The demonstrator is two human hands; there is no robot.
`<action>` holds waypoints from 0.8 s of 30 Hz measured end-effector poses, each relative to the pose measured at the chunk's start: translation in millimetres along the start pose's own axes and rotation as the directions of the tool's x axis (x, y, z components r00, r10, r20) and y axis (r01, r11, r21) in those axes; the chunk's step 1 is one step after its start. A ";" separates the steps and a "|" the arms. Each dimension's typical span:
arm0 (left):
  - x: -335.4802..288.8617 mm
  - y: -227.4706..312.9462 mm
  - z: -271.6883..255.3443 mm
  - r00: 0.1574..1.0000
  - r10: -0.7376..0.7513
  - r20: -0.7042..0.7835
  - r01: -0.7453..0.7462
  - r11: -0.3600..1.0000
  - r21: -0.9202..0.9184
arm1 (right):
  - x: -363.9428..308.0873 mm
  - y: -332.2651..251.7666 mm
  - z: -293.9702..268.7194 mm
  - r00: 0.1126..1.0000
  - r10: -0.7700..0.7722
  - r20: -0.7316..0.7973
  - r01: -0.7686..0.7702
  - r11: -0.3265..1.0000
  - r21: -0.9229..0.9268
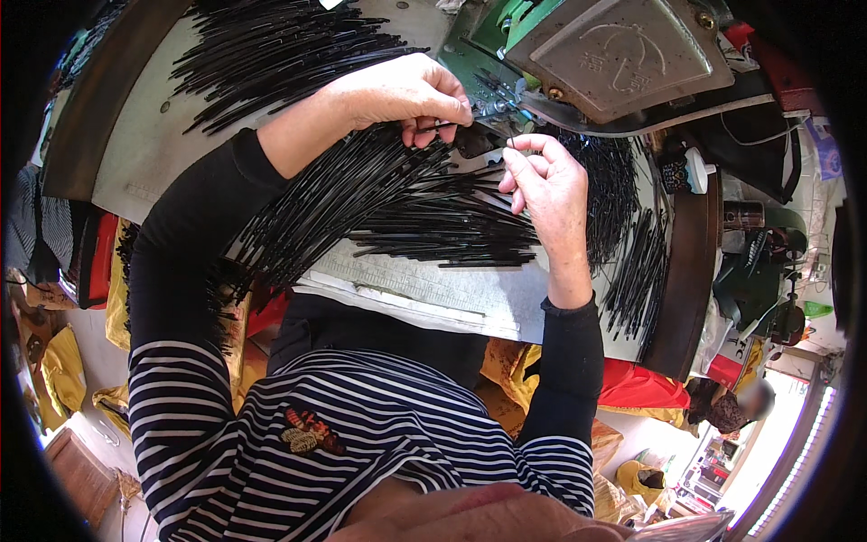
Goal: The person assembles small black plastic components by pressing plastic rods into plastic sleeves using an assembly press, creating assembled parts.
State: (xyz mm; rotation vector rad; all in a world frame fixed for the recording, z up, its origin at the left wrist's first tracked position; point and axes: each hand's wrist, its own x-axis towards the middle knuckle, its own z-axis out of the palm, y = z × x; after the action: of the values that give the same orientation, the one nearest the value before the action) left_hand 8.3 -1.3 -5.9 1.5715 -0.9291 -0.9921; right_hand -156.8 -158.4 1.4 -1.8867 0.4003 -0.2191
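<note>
My left hand (397, 95) reaches across the bench to the front of a machine, its fingers pinched on a thin black rod (441, 127). To its right, my right hand (546, 185) has thumb and forefinger pressed together at the machine's working spot. Something thin and dark shows at those fingertips, too small to name. Below both hands lie bundles of thin black rods (316, 203), with another layer (442, 226) nearer me. The machine's greenish metal casing (623, 54) carries a raised umbrella outline and stands just beyond my right hand.
A large pile of black rods (280, 50) covers the far left of the pale bench top (415, 289). More rods (639, 271) lie at the right beside the dark wooden edge (691, 289). A green machine (768, 271), yellow bags (63, 370) and red cloth (641, 386) stand around.
</note>
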 end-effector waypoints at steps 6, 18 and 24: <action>-1.2 2.5 1.1 1.000 0.009 -0.018 -0.009 1.000 -0.008 | 1.7 -0.4 0.5 1.000 0.004 -0.004 -0.004 1.000 0.019; 4.8 -0.3 -1.9 0.997 0.058 -0.055 -0.060 0.997 -0.044 | 11.0 -3.1 -2.5 1.000 0.006 0.020 -0.008 0.995 0.100; 5.9 -1.2 -2.7 0.997 0.055 -0.062 -0.058 0.997 -0.041 | 11.6 -6.2 -3.2 0.999 0.021 0.024 -0.023 0.996 0.089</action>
State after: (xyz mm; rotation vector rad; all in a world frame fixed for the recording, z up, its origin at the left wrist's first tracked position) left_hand 13.1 -5.6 -7.5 1.5234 -0.9002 -0.9138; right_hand -146.1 -163.7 7.8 -1.7943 0.3895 -0.1970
